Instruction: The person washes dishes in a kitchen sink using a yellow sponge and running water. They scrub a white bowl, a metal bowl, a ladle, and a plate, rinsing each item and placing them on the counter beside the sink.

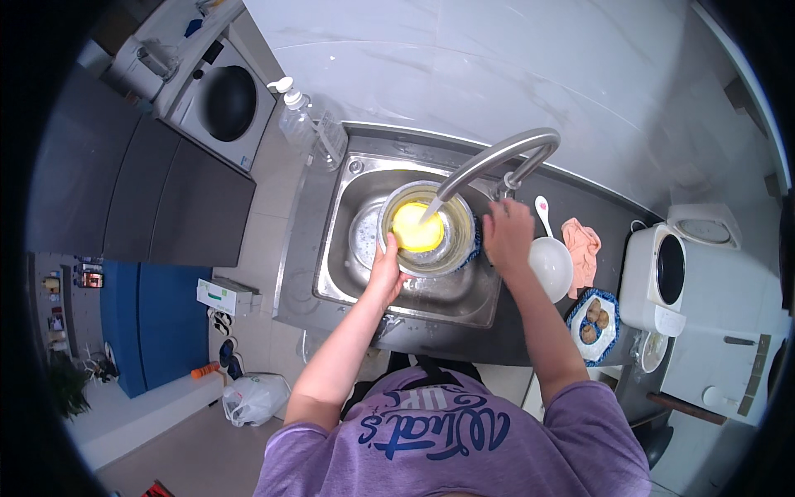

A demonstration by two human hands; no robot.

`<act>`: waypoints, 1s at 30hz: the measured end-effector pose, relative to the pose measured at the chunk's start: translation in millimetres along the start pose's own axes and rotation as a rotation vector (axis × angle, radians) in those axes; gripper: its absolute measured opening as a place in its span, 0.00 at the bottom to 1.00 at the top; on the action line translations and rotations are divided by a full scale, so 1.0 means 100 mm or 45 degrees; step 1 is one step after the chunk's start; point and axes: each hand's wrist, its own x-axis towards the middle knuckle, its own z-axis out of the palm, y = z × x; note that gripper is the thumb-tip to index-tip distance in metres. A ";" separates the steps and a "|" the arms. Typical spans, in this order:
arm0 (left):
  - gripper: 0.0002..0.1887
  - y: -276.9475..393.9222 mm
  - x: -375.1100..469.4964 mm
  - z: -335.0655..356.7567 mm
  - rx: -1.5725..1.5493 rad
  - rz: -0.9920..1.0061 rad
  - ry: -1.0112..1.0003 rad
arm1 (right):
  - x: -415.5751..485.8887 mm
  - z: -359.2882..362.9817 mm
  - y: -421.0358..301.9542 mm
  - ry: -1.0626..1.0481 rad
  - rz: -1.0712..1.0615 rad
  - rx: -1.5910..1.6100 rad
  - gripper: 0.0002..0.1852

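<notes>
My left hand point(386, 273) grips the near left rim of a round metal pot point(461, 242), thumb over the edge. Held above the sink point(341, 267), the pot has a bright yellow round item point(417, 227) inside; whether it is a bowl or a sponge is unclear. Water seems to run onto it from the curved faucet point(497, 158). My right hand point(509, 236) is at the faucet's base, fingertips close to its lower body; contact is hidden. A blue patterned rim point(477, 242) shows behind the pot's right side.
Right of the sink are a white bowl point(551, 268), a spoon point(542, 214), a pink cloth point(581, 255) and a blue-edged dish point(593, 354) holding several brown round items. Beyond stands a white rice cooker point(636, 279), lid raised. Pump bottles point(298, 121) stand at the left.
</notes>
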 end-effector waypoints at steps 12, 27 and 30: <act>0.39 -0.14 0.01 -0.01 -0.019 0.036 0.052 | -0.04 0.73 -1.17 -0.890 0.277 1.092 0.14; 0.25 0.31 -0.09 -0.13 0.090 -0.418 -0.119 | 0.63 0.74 -0.83 -0.714 -0.879 0.591 0.16; 0.25 0.30 -0.09 -0.24 0.142 -0.333 0.007 | 0.68 0.77 -0.75 -1.039 -0.317 0.627 0.22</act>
